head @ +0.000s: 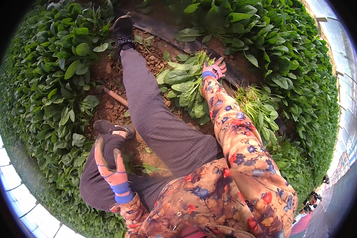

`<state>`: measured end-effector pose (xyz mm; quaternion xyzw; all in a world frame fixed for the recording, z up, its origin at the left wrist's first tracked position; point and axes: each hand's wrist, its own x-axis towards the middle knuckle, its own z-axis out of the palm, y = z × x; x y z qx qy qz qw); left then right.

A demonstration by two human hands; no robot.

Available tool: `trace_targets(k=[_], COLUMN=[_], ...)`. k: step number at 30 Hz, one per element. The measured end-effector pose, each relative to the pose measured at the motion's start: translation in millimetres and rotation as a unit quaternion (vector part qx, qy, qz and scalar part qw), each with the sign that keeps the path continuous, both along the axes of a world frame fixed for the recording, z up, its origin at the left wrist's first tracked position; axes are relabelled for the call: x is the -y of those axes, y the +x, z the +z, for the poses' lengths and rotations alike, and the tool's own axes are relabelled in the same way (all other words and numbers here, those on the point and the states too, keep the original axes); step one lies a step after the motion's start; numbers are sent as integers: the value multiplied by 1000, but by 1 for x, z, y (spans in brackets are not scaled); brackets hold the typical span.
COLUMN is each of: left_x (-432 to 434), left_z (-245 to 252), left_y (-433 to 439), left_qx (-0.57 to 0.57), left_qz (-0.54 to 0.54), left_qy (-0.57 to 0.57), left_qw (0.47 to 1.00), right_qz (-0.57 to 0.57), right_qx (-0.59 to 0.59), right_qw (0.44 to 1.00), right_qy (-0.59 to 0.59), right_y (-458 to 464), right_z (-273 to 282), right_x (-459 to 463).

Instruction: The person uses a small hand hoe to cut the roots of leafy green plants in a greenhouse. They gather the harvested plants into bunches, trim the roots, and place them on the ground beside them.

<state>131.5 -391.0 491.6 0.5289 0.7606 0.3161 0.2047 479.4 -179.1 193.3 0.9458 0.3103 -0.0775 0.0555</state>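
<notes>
My right hand (214,69), in a pink glove with a blue cuff, is at the stem end of a pile of cut spinach (184,81). Its fingers are spread, and it appears to touch the stems without gripping them. The spinach leaves point back toward me on the soil. My left hand (110,166), also gloved, is raised over my bent left leg (96,190); thumb and fingers are apart with nothing between them. A second bunch of cut spinach (258,110) lies to the right of my right forearm, stems toward the far side.
Dense standing spinach (56,68) grows on the left, and more spinach (300,89) on the right. A wooden handle (117,97) lies on reddish soil (107,104), partly behind my outstretched leg (145,98). Black plastic sheeting (160,28) crosses the ground. Greenhouse film (345,56) borders the right.
</notes>
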Motion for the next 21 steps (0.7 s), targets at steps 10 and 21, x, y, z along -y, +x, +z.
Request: trace_targets(k=[10, 21], left_x=[-4, 93], left_z=[21, 54], left_y=[-4, -53], left_qx=[-70, -77], left_qz=[-30, 181], left_qy=[84, 284], left_qw=[994, 939], right_qz=[76, 374], right_qx=[-75, -517], right_qw=[980, 626], right_qy=[170, 449], right_y=[69, -147], right_z=[-32, 253], right_x=[-3, -18])
